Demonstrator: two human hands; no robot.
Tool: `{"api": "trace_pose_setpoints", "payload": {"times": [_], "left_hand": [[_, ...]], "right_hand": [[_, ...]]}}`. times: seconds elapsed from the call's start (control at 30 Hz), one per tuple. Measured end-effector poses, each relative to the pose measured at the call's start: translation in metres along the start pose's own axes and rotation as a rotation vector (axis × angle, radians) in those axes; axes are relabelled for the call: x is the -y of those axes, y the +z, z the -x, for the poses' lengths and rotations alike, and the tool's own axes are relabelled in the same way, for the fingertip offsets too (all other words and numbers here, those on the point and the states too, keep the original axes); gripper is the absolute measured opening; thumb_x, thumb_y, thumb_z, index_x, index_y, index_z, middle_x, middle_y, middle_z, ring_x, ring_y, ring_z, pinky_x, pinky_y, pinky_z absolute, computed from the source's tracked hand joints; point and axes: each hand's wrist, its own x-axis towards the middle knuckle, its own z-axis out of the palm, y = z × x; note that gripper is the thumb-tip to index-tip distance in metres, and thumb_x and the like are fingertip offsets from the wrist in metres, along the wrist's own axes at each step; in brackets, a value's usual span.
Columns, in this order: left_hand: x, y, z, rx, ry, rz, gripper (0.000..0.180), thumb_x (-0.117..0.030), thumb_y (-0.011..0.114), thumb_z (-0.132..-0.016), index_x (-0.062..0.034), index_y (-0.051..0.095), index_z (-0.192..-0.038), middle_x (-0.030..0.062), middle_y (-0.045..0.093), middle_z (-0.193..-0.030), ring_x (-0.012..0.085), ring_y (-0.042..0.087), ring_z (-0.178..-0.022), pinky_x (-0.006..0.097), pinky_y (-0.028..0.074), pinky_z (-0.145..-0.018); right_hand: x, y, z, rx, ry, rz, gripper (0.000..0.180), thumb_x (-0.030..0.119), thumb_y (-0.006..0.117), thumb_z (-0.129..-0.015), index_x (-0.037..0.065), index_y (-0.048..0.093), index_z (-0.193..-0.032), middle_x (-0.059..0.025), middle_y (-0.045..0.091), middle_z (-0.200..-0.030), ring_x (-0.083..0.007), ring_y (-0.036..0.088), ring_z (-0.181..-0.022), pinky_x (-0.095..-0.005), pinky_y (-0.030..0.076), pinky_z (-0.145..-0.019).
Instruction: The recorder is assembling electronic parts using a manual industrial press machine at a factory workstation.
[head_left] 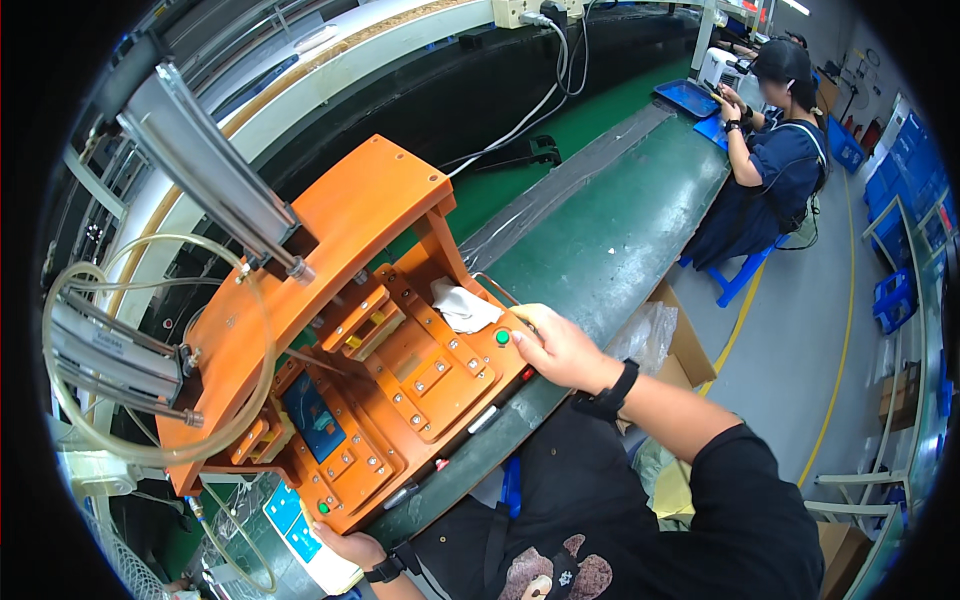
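An orange pneumatic press (400, 395) stands on the green bench in front of me, with two metal air cylinders (205, 150) above. My right hand (560, 350) wraps round its right front corner, the thumb beside a green button (503, 338). At the left front corner my left hand (345, 543) grips the edge near another green button (323, 508); some of its fingers are hidden. A dark blue flat part (314, 418) lies in the left nest of the press. A crumpled white cloth (464, 306) rests at its right rear side.
Clear air hoses (262, 360) loop at the left. A blue-and-white sheet (305, 540) lies by my left hand. Along the bench (600, 225), a co-worker (775, 150) sits at the far right near a blue tray (687, 97). A cardboard box (690, 345) holds plastic wrap below the bench edge.
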Motion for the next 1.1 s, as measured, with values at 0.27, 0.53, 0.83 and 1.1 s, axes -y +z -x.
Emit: {"api": "trace_pose_setpoints", "payload": {"times": [0.27, 0.53, 0.83, 1.1], "left_hand": [[-0.002, 0.01, 0.001, -0.068, -0.003, -0.015, 0.055, -0.039, 0.034, -0.103, 0.003, 0.04, -0.138, 0.0154, 0.051, -0.134, 0.0249, 0.052, -0.122, 0.038, 0.041, -0.105], [-0.005, 0.011, 0.0, -0.062, 0.003, 0.094, 0.06, -0.041, 0.036, -0.101, 0.0018, 0.034, -0.143, 0.0162, 0.045, -0.141, 0.028, 0.047, -0.128, 0.04, 0.036, -0.108], [0.002, 0.017, -0.014, -0.112, 0.053, -0.061, 0.052, -0.034, 0.036, -0.102, 0.0021, 0.04, -0.139, 0.0174, 0.048, -0.138, 0.0283, 0.048, -0.125, 0.039, 0.037, -0.107], [-0.03, 0.059, -0.013, -0.078, 0.203, -0.178, 0.047, -0.028, 0.035, -0.102, 0.0047, 0.046, -0.133, 0.0202, 0.052, -0.134, 0.0311, 0.05, -0.122, 0.041, 0.036, -0.106]], "right_hand": [[-0.117, -0.058, -0.126, -0.058, 0.253, 0.257, 0.039, 0.029, 0.064, -0.086, 0.003, 0.064, -0.114, -0.0225, 0.064, -0.107, -0.0356, 0.061, -0.102, -0.04, 0.049, -0.091], [-0.196, -0.06, -0.23, -0.059, 0.451, 0.95, 0.049, 0.018, 0.055, -0.087, 0.014, 0.049, -0.136, -0.0174, 0.049, -0.13, -0.0362, 0.044, -0.125, -0.0498, 0.04, -0.097], [-0.215, -0.03, -0.28, -0.019, 0.422, 1.041, 0.034, 0.027, 0.066, -0.084, 0.019, 0.065, -0.117, -0.0108, 0.056, -0.123, -0.0313, 0.047, -0.122, -0.0471, 0.039, -0.096], [-0.175, -0.039, -0.244, -0.257, 0.051, 0.624, 0.017, 0.022, 0.068, -0.081, 0.009, 0.072, -0.092, -0.0242, 0.056, -0.126, -0.0438, 0.033, -0.134, -0.0525, 0.029, -0.109]]}}
